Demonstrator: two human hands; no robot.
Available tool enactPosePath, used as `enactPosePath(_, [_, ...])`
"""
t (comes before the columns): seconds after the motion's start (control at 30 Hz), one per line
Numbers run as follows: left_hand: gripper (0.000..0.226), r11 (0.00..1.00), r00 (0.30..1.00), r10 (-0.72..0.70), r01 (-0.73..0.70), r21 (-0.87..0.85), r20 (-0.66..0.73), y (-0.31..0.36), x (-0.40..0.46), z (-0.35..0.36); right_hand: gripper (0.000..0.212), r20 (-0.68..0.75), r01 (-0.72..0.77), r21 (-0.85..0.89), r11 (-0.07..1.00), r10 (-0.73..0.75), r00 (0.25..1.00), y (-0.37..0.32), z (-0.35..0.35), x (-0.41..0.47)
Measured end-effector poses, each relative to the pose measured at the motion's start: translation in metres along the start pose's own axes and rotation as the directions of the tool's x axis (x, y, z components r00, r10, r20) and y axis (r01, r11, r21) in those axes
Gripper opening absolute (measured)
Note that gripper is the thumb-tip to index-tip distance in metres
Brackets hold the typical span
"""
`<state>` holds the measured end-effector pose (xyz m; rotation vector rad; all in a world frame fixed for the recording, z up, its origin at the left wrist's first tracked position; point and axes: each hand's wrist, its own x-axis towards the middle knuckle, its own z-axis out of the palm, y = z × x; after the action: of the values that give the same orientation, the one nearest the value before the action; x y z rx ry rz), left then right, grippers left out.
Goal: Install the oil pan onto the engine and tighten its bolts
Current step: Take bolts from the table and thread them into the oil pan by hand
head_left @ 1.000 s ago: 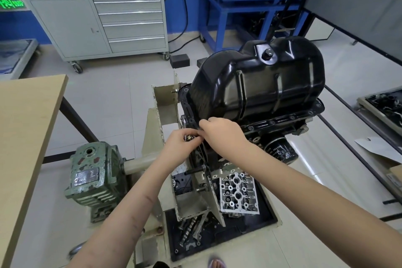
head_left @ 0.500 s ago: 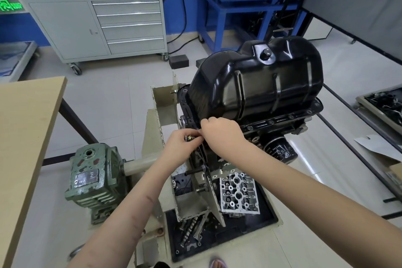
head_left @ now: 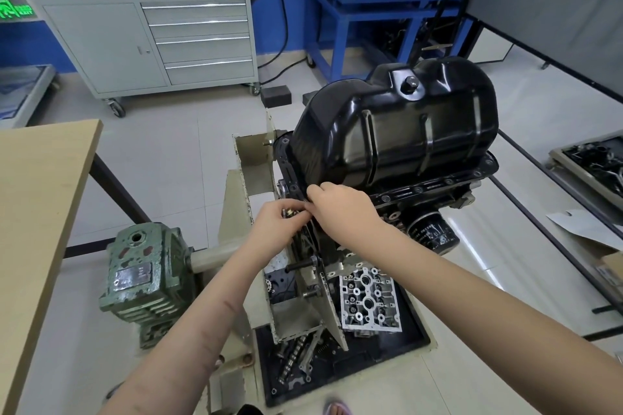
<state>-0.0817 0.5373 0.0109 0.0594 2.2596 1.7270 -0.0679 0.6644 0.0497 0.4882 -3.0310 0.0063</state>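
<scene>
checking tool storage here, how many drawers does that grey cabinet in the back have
4, stacked on the right half of the grey cabinet: top drawer, second drawer, third drawer, bottom drawer. The left half is a plain door; none seem hidden.

One glossy black steel oil pan (head_left: 397,131), two bare hands, one green cast gearbox (head_left: 145,280), one grey drawer cabinet (head_left: 148,40).

Oil pan (head_left: 401,131) seated on engine (head_left: 418,199). Left hand (head_left: 279,229) cups small bolts (head_left: 289,213); right hand (head_left: 340,209) pinches at pan flange, near corner.
</scene>
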Motion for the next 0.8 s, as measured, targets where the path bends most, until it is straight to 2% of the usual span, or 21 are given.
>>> enactPosePath(0.1, [0.018,1.0,1.0,0.008,-0.008,-0.015,-0.012,0.001,-0.001,0.001,0.023,0.105,-0.02,0.155,0.988,0.004,0.994,0.008,-0.008,0.001])
enactPosePath(0.2, [0.016,0.993,0.999,-0.017,0.012,-0.114,-0.042,0.002,-0.002,0.005,0.023,0.15,-0.044,0.176,0.983,0.017,0.989,0.009,-0.011,0.002])
enactPosePath(0.37, [0.025,0.881,0.986,-0.158,0.117,-0.458,-0.053,0.007,-0.003,0.007,0.019,0.084,-0.036,0.146,0.989,0.024,0.996,0.006,-0.007,0.0])
enactPosePath(0.47, [0.026,0.796,0.972,-0.23,0.166,-0.582,-0.038,0.011,-0.006,0.007,0.021,0.048,-0.032,0.077,0.997,0.029,0.998,0.002,-0.004,-0.002])
enactPosePath(0.6, [0.026,0.76,0.963,-0.268,0.184,-0.623,-0.042,0.016,-0.009,0.006,0.018,0.013,-0.005,-0.027,1.0,0.006,1.0,-0.002,0.003,-0.002])
enactPosePath(0.8, [0.026,0.737,0.953,-0.296,0.19,-0.648,-0.057,0.017,-0.012,0.001,0.031,-0.014,-0.011,-0.056,0.998,0.01,1.0,0.003,-0.001,-0.005])
